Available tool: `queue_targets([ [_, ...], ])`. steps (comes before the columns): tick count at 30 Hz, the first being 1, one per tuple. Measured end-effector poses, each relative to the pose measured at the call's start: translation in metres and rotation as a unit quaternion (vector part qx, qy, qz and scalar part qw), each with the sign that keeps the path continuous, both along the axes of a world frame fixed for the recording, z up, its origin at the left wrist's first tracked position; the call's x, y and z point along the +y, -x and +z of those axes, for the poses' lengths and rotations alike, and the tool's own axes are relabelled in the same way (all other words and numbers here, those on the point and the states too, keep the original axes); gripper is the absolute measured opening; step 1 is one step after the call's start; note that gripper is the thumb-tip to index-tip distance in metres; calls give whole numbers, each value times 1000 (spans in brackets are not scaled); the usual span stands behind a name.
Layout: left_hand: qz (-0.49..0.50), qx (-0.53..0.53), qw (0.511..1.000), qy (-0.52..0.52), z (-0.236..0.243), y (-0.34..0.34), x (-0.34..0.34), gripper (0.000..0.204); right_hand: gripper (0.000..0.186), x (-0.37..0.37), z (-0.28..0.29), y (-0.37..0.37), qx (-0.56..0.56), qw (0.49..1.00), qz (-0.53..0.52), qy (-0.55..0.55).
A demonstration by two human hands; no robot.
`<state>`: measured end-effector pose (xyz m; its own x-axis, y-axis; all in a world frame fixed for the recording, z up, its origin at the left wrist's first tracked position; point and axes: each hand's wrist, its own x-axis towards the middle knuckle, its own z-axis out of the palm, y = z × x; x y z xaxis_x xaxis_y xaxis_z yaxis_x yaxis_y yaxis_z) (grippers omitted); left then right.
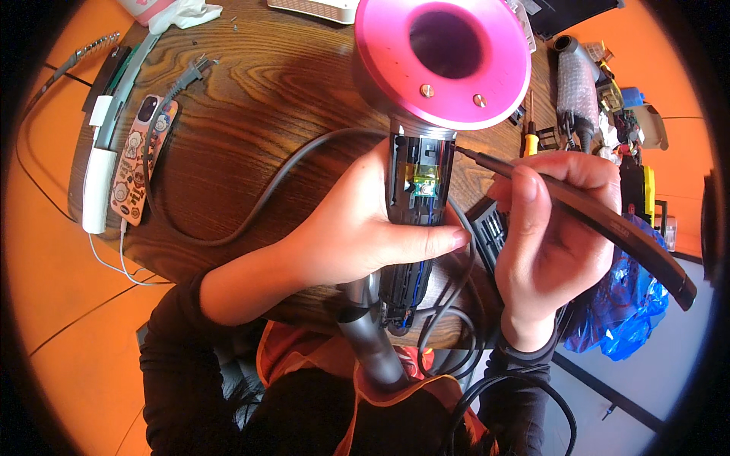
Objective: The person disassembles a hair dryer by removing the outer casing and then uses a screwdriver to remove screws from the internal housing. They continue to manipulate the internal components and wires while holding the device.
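The pink hair dryer (449, 110) stands over the near part of the table (236, 83), held up in front of the person; the top of its head is cut off by the upper edge, and the inside of its round opening is too dark to read. Its handle (414, 205) is uncovered, showing a small circuit board and blue wire, though a thumb hides part of the middle.

The left hand (372, 235) is clamped around that handle from the left, thumb laid across the front, the other fingers out of sight behind it. The right hand (559, 220), palm turned up, pinches a black pen-shaped tool (608, 220) between thumb and fingers — it slants down to the right, its thin tip at the handle's upper right edge, touching or just beside, I cannot tell which.

A dark tube (372, 349) hangs below the left wrist — its upper end is partly covered. A blue plastic bag (627, 304) is half hidden behind the right hand.
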<state>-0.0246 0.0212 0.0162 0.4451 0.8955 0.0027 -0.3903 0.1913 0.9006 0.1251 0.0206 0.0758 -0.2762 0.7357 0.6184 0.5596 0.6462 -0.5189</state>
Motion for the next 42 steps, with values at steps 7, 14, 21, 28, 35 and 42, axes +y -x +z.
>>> queue_targets([
  [7,-11,-21,999,24,-1,0,-2,52,15,5,4,3,-10,999,42,8],
  [14,-15,-36,999,4,-5,-3,0,55,51,14,7,4,-44,994,43,-94],
  [21,-17,-34,999,2,-6,-3,-2,56,51,12,-1,10,-1,992,41,-119],
  [28,-40,-54,997,23,-4,-3,-2,56,52,13,3,11,77,987,35,-136],
  [35,-26,-18,999,20,-3,-1,-2,54,52,8,10,5,175,975,8,-135],
  [42,-22,-11,1000,4,-4,-3,-2,46,55,9,19,0,96,979,10,-179],
])
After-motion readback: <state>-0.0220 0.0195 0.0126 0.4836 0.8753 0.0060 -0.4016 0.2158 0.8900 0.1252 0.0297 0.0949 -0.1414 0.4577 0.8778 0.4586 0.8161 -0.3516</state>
